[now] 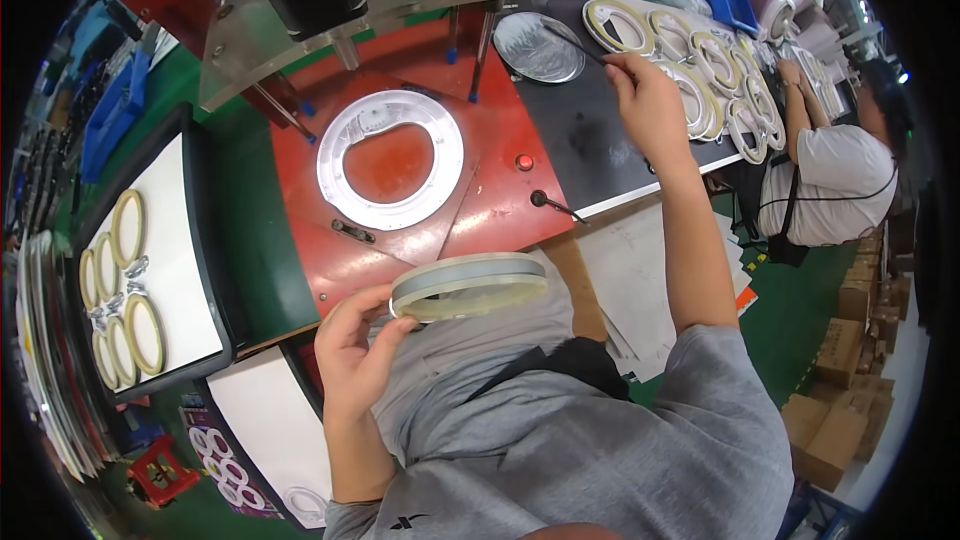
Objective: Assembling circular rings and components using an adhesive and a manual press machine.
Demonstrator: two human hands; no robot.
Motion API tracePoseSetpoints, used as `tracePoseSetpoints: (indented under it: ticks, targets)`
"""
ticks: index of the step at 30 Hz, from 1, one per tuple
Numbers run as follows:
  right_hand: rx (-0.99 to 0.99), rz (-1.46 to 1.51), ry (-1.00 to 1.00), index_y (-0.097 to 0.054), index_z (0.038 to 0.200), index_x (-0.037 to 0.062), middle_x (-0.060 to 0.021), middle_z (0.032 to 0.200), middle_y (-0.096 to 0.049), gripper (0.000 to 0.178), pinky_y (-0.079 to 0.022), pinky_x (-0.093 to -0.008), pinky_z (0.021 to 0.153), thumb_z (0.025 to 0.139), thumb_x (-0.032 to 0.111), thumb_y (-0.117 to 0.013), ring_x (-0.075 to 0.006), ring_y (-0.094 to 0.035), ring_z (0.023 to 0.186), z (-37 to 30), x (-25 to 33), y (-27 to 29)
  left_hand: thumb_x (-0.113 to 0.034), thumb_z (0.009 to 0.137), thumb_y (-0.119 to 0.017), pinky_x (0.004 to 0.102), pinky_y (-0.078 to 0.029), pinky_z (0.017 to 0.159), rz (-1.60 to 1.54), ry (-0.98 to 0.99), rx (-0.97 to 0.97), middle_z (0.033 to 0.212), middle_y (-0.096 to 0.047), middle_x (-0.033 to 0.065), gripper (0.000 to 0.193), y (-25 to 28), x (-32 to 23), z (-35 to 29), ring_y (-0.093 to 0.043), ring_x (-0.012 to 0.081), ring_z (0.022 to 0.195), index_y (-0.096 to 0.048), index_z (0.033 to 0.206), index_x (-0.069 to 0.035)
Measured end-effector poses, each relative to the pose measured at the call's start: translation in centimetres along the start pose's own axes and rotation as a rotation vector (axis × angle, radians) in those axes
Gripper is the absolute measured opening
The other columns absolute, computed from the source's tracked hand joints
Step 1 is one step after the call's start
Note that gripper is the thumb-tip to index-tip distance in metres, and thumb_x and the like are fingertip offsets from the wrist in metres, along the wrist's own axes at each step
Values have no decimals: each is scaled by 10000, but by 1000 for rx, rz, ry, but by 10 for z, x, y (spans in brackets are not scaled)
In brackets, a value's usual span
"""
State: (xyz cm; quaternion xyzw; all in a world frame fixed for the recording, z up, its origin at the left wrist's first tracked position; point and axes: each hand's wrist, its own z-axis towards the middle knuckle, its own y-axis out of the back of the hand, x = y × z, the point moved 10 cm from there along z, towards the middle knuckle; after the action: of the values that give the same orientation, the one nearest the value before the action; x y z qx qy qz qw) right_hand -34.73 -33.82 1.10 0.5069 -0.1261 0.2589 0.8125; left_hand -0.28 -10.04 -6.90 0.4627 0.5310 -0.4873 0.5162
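Observation:
My left hand (362, 345) pinches the rim of a ring-shaped part (470, 278) with cream edges and a grey band, held tilted above my lap. Out to the right, my right hand (650, 105) is closed round a thin dark-handled tool, perhaps a brush (580, 43). Its far end reaches over a round silvery dish (540, 62) smeared with something whitish; whether the tip touches is too small to tell. On the red machine base (510, 210) in front of me lies a white ring plate (445, 175) with a large opening.
A clear plate on posts (290, 50) overhangs the red base, which bears a red button (524, 162). Several cream rings (715, 60) lie on the right-hand bench. At left, a black-rimmed tray (170, 270) holds more rings. Another person (830, 180) works at far right.

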Motion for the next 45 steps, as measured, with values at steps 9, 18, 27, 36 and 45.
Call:
tracePoseSetpoints:
  ticks: [9,18,27,36,45]
  targets:
    - [71,15,-41,-721,1044,43,-193,967,-721,163,-537,-452,794,959,145,-626,-394,-685,901,-5,-5,-17,119,826,-736,293,-555,889,-11,-27,12,1101,-697,111,368,-3,-2,2,-685,176,1002,-657,1183,76]
    - [149,196,-86,-705,1128,29,-157,905,-741,192,-546,-332,760,978,116,-622,-242,-731,834,-18,-23,-28,126,833,-721,278,-566,858,-43,-40,5,1108,-698,123,350,-4,-1,0,-691,172,978,-658,1175,86]
    - [316,892,-379,-654,1219,-26,-53,920,-680,258,-301,-181,489,1045,146,-570,-11,-389,529,-73,13,10,102,778,-703,342,-545,916,91,-258,33,1101,-732,190,321,1,-58,-3,-709,263,1021,-699,1098,80]
    - [525,1087,-27,-623,1234,-77,-157,933,-679,264,-326,-159,462,1007,50,-581,-26,-426,501,-103,100,32,101,704,-637,369,-575,814,318,-715,-159,1074,-720,231,315,21,-155,-2,-700,303,965,-715,1009,77]
    - [568,790,276,-722,1087,-74,-148,921,-684,250,-486,-247,665,847,-67,-651,-192,-674,820,-97,172,45,99,669,-642,319,-560,781,337,-780,-150,1091,-698,220,322,17,-154,-5,-688,271,948,-727,978,67]
